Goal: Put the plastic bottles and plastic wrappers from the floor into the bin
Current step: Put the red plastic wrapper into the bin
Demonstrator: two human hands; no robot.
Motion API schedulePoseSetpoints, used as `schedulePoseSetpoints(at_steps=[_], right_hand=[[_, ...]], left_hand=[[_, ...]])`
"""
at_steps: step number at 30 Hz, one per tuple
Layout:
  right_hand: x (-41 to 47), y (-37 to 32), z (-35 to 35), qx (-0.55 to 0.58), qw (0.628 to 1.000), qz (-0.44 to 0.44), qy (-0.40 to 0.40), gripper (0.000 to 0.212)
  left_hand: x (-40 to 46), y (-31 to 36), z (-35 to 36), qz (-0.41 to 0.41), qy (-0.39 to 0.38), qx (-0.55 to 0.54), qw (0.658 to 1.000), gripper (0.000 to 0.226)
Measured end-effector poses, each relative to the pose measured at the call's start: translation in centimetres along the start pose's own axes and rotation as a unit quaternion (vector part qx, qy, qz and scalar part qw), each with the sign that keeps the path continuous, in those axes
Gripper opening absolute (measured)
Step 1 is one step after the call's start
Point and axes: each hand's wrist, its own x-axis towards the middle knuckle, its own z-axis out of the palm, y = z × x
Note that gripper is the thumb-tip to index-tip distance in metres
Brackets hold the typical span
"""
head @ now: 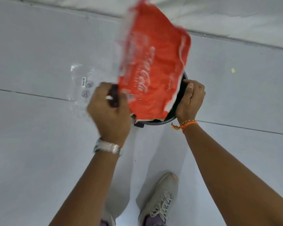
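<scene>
A large red plastic wrapper [153, 66] with white lettering stands tilted over the black bin [183, 88] and hides most of its opening. My left hand [109, 111], blurred by motion, is closed at the wrapper's lower left edge. A dark thing that I cannot identify shows between its fingers. My right hand [190, 100] grips the bin's right rim, thumb on top. A clear plastic wrapper [83, 84] with a barcode label lies flat on the floor to the left of the bin.
The floor is pale grey tile with dark joints. A small yellow scrap [233, 70] lies at the right. My grey shoe [160, 203] stands below the bin. A white wall base runs along the top.
</scene>
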Motion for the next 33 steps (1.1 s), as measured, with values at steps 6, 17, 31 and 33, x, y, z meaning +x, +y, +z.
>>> schedulePoseSetpoints(at_steps=[6, 17, 31, 33], right_hand=[[-0.4, -0.3, -0.3, -0.002, 0.999, 0.008, 0.038, 0.035], [0.0, 0.0, -0.2, -0.07, 0.997, -0.006, -0.02, 0.032], [0.5, 0.2, 0.0, -0.079, 0.996, -0.018, -0.028, 0.041], [0.4, 0.2, 0.0, -0.083, 0.996, -0.018, -0.027, 0.041]], left_hand=[[2.0, 1.1, 6.2, 0.038, -0.264, 0.385, 0.883, 0.023], [2.2, -3.8, 11.4, 0.259, -0.341, 0.475, 0.769, 0.071], [7.9, -8.0, 1.3, -0.017, -0.036, 0.128, 0.991, 0.012], [8.2, -12.4, 0.1, -0.074, -0.153, 0.291, 0.941, 0.012]])
